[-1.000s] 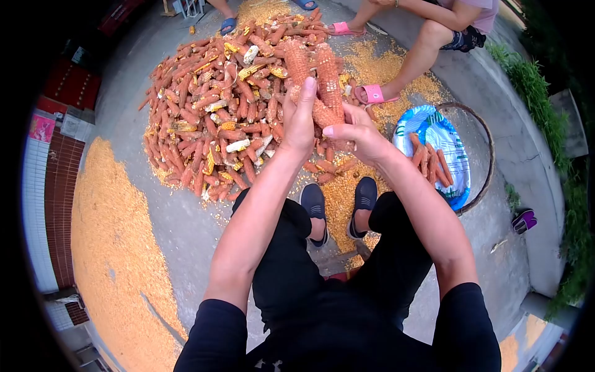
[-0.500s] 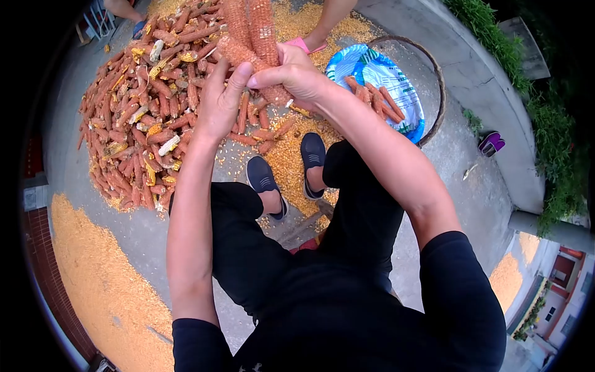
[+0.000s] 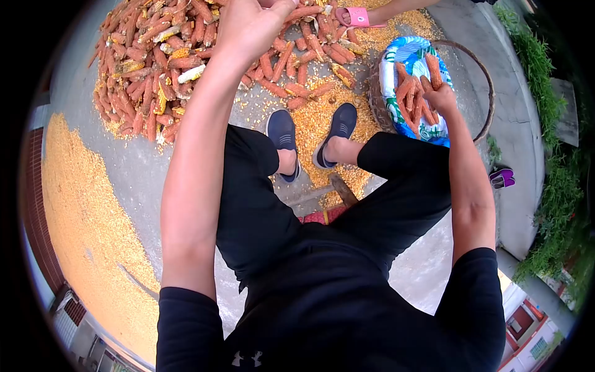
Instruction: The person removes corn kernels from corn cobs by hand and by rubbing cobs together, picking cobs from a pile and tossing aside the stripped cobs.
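My right hand (image 3: 440, 99) is over the lined basket (image 3: 406, 46) at the right, its fingers closed round a reddish corn cob (image 3: 434, 71). Several bare cobs (image 3: 409, 93) lie in the basket beneath it, on the blue and white lining. My left hand (image 3: 255, 26) is at the top edge of the view, above the near side of the cob heap (image 3: 139, 74). Its fingers are partly cut off by the frame, and whatever they hold is hidden.
Loose yellow kernels (image 3: 316, 124) lie between my shoes (image 3: 281, 131). A long spread of kernels (image 3: 93, 229) covers the ground at left. Another person's foot in a pink sandal (image 3: 357, 17) rests beyond the heap. A purple shoe (image 3: 502, 178) and green plants (image 3: 533, 74) are at right.
My hands have parted. The right hand has moved right to the basket with a cob, while the left has gone up to the frame's top edge. The view has shifted.
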